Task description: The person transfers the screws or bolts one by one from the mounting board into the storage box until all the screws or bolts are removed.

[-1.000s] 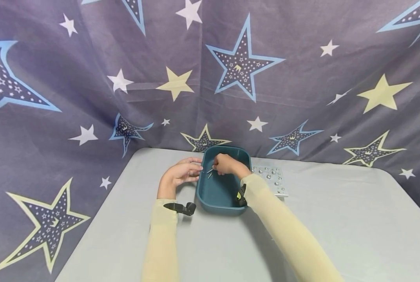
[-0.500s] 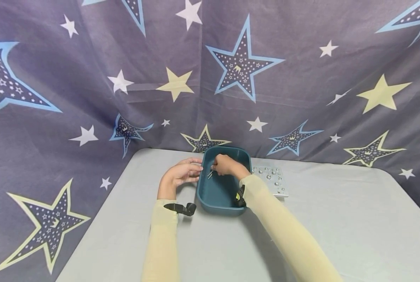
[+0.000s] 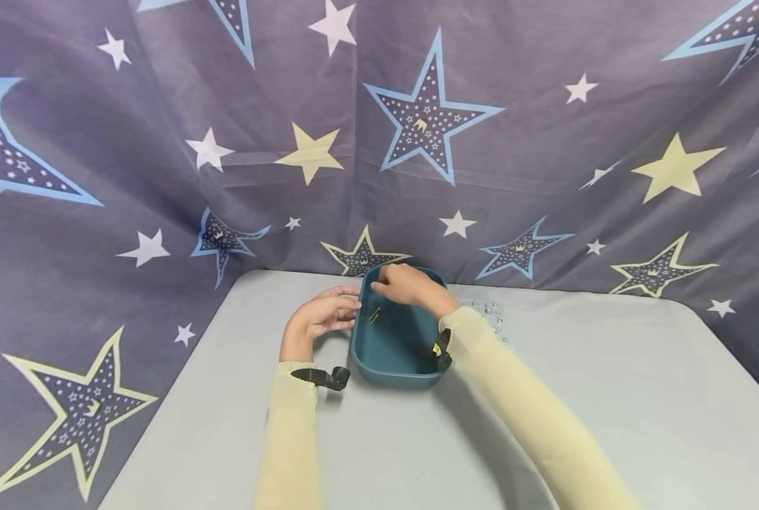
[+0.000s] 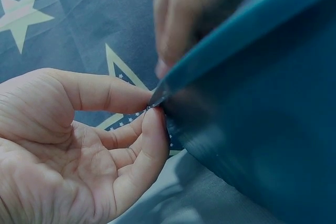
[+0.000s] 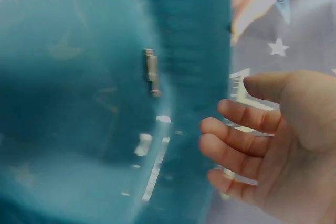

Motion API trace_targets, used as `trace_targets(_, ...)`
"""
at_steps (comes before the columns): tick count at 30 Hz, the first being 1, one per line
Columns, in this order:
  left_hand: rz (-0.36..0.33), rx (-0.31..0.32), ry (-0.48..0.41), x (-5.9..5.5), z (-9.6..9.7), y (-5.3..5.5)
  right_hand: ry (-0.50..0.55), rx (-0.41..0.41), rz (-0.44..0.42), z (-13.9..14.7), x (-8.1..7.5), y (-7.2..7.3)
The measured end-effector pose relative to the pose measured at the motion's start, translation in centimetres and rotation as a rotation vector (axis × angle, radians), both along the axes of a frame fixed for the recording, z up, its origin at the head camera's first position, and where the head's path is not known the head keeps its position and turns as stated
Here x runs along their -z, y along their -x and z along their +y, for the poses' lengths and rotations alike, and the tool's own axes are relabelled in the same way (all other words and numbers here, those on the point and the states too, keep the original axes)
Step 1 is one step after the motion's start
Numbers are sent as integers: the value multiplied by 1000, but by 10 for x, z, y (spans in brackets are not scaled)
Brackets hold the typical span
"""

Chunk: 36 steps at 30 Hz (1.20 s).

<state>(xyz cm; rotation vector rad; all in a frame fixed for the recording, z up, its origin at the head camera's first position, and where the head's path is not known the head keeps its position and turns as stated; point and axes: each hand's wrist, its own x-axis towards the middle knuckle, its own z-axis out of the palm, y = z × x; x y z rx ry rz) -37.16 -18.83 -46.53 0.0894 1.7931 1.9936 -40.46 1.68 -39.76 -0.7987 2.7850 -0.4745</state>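
Observation:
A dark teal rectangular bin stands near the back of the table. My left hand is at its left side, and in the left wrist view the thumb and index fingertips pinch at the bin's rim. Above the far part of the bin is my right hand, palm down. The right wrist view shows its fingers loosely bent and apart, with nothing between them. Small thin metal pins lie on the bin's floor by the left wall; one pin appears ridged at one end.
Right of the bin lies a pale plate with several round metal fittings, partly hidden behind the right forearm. A star-patterned cloth hangs right behind the table. Each wrist wears a black strap with a camera.
My right hand has let go of the pins and risen toward the bin's far end. The pins now lie side by side. My left hand stays at the rim; the head view has shifted slightly.

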Motion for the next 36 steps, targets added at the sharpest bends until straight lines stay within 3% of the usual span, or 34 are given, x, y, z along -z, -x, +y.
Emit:
trace_targets(9,-16,-27,46,-1,5,5,-19,-18,190,27,-56,-21)
trace_targets(15,-16,-41,48,-2,4,5,-113,-17,373,59,-75,-39)
trace_targets(18,-7,-29,50,-1,3,5,-171,-18,468,77,-73,-50)
trace_targets(25,-11,-28,59,1,2,4,-248,-95,687,124,-53,-67)
trace_targets(36,-18,-23,60,0,3,3,-342,-320,811,183,-23,-81)
